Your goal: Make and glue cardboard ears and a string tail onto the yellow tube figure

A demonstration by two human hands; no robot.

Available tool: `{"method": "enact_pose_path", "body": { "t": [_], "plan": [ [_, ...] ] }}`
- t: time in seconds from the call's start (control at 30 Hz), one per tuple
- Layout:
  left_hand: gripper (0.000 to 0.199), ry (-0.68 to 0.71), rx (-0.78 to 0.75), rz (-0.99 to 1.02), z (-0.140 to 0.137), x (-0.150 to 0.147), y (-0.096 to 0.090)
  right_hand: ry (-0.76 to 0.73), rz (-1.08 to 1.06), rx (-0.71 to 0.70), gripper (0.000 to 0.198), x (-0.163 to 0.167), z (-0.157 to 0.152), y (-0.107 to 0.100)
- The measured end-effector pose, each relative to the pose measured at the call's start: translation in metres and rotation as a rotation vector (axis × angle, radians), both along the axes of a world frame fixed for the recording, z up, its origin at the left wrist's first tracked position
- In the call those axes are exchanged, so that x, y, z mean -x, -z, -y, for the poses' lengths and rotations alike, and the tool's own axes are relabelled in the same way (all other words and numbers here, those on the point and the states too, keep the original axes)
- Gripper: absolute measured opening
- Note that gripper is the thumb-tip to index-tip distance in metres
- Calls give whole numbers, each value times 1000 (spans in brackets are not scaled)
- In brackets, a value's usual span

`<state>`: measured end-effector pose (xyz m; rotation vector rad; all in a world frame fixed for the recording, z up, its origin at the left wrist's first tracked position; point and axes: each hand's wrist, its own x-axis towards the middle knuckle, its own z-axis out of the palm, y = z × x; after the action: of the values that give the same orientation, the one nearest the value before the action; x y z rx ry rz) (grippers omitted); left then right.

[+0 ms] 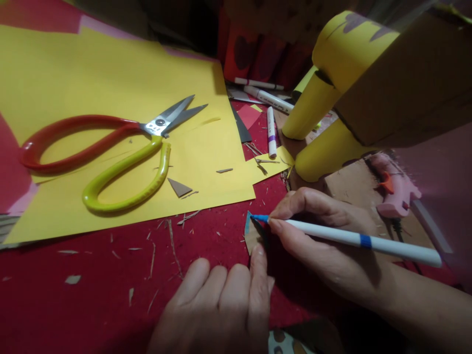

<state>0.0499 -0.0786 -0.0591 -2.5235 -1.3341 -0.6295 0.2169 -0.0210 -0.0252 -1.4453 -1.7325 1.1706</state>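
My right hand [317, 226] pinches a blue felt-tip marker [328, 235] with a white barrel. Its blue tip touches the upper edge of a small cardboard piece [254, 237], where a strip of blue colour shows. With the other fingers curled, my left hand [224, 300] presses that piece onto the red cloth [121, 290] by its index fingertip. Part of the piece is hidden under the finger. To the upper left, scissors [159, 123] with one red and one yellow handle lie with parted blades on yellow paper [121, 69].
At right stands a cardboard-and-yellow-paper construction [317, 113] on tube legs. Behind its base is a pink glue gun [398, 191] with an orange trigger. A marker cap [272, 132], markers [269, 98] and a grey cardboard triangle [179, 188] lie among scattered scraps.
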Motion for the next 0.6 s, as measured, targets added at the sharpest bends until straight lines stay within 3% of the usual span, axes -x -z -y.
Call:
{"method": "enact_pose_path", "body": {
  "t": [0.37, 0.6],
  "plan": [
    [26, 9, 69, -63, 2, 2, -2, -55, 87, -119, 12, 4, -2, -8],
    [26, 18, 100, -28, -1, 4, -6, -171, 97, -181, 11, 5, -3, -8]
  ]
}}
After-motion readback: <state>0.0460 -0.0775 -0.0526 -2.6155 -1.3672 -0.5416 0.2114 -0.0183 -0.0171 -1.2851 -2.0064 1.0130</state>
